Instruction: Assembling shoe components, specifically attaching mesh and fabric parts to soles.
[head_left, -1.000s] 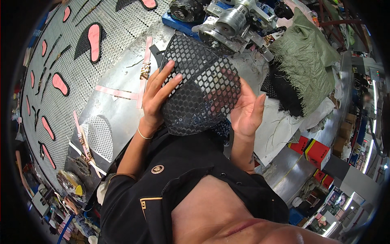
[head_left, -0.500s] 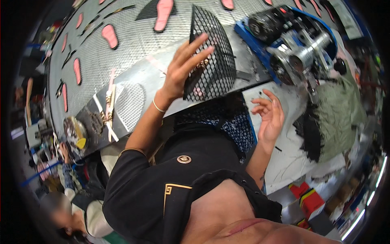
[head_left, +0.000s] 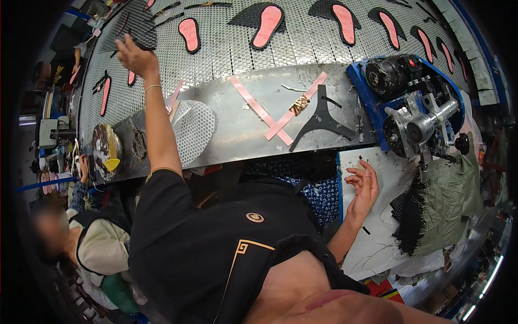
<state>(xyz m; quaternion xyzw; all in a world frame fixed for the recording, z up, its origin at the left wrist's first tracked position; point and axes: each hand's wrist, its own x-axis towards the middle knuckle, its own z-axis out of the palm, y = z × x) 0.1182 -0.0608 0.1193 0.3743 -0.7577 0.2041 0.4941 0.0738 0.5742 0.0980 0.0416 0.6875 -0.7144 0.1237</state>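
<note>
The left hand is gripping the black mesh sheet over the perforated bench's far left corner, not yet released; the right hand is resting open, empty, on white paper.

Counting across the perforated belt: seven pink insoles in view, among them one at upper middle and one to its left. Two pink strips cross on the metal ledge in the centre, beside one black three-armed cut piece. One black mesh sheet at upper left. One blue-framed machine at right. Two hands: left hand, right hand.
</note>
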